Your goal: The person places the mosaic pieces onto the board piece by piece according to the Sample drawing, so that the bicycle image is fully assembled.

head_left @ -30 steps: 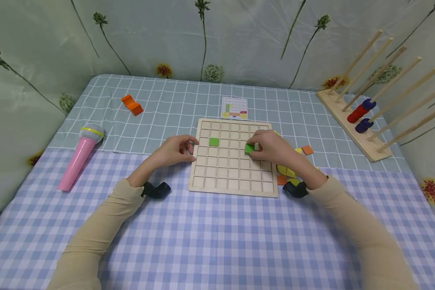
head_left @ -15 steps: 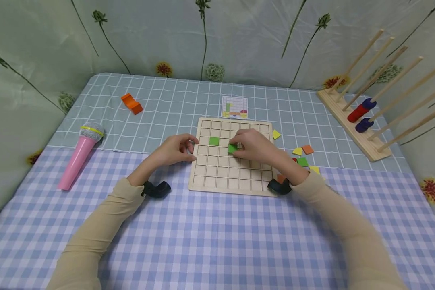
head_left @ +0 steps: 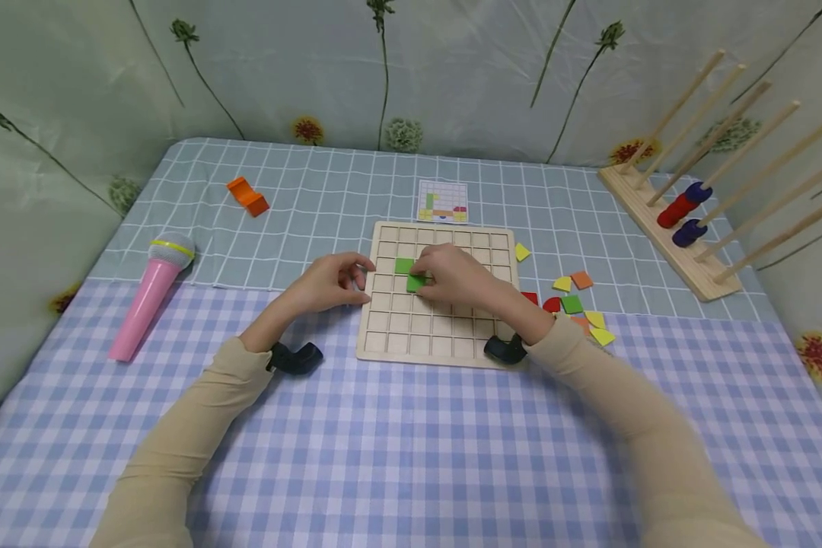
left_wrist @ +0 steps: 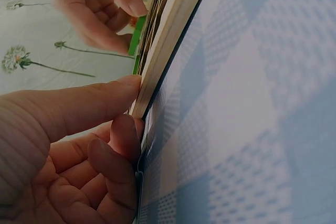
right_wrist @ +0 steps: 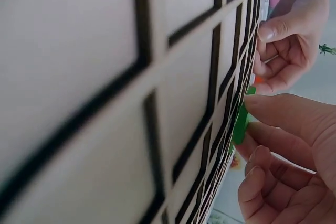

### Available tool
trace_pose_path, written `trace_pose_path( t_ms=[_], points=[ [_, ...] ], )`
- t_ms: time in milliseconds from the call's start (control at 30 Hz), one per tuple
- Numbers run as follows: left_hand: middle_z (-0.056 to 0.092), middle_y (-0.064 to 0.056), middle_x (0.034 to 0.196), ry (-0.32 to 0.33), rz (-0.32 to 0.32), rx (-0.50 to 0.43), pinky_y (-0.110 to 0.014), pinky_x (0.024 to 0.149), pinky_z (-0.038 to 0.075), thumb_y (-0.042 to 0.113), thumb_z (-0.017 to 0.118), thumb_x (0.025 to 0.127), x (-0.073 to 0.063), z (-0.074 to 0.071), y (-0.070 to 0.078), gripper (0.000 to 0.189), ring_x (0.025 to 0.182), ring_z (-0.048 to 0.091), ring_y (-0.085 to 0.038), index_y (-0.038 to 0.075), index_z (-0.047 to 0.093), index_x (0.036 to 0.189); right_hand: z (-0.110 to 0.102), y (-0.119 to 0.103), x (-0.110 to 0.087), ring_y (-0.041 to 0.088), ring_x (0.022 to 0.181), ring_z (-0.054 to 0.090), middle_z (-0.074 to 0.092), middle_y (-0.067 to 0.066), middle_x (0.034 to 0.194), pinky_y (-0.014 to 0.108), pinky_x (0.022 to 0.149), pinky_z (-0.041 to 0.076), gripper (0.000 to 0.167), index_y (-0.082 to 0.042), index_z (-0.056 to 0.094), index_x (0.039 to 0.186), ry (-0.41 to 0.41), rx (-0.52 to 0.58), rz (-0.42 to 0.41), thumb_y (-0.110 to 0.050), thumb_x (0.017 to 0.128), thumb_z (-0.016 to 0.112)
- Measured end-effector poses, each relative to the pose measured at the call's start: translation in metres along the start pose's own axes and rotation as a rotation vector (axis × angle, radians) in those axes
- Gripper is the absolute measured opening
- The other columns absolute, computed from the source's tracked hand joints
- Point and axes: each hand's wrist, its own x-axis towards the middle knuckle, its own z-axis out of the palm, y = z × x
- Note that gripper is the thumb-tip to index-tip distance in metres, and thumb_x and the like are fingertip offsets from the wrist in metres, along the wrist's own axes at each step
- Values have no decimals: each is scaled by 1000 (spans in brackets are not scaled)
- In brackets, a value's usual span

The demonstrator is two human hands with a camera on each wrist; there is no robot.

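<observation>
A square wooden grid board (head_left: 441,346) lies on the table. My right hand (head_left: 459,275) pinches a green square tile (head_left: 415,285) by its edges between thumb and fingers, low over the board's left part. In the right wrist view that same green tile (right_wrist: 243,121) stands tilted against the grid. Another green tile (head_left: 403,266) lies in a cell just up and left of it. My left hand (head_left: 329,284) rests at the board's left edge, thumb and forefinger touching its side with the fingers loosely bent; the left wrist view shows the thumb (left_wrist: 100,100) against the wooden edge.
A pattern card (head_left: 442,202) lies behind the board. Several loose tiles, among them a green one (head_left: 571,304) and an orange one (head_left: 581,280), lie at its right. A pegged wooden stand (head_left: 671,236) is at far right; a pink microphone (head_left: 152,297) and an orange block (head_left: 248,197) at left.
My right hand has carried the pinched green tile leftward across the board, close to the other green tile. Loose tiles at the right have come into view. The left hand stays put.
</observation>
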Motion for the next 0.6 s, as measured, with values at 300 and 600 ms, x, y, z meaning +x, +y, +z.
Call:
trace_pose_path(
  t_ms=[300, 600],
  points=[
    [59, -11, 86, -2, 13, 7, -21, 60, 40, 6, 72, 78, 1, 0, -1, 42, 64, 49, -13, 2, 55, 116, 3, -7, 8, 17, 82, 57, 65, 8, 94, 30, 78, 49, 20, -5, 72, 99, -22, 14, 35, -13, 82, 68],
    [59, -9, 86, -6, 11, 16, -22, 60, 41, 7, 72, 79, 1, 1, -1, 42, 65, 50, -14, 3, 55, 116, 5, -9, 13, 18, 86, 60, 66, 8, 94, 30, 81, 50, 20, -5, 72, 100, -20, 25, 22, -14, 82, 69]
  ],
)
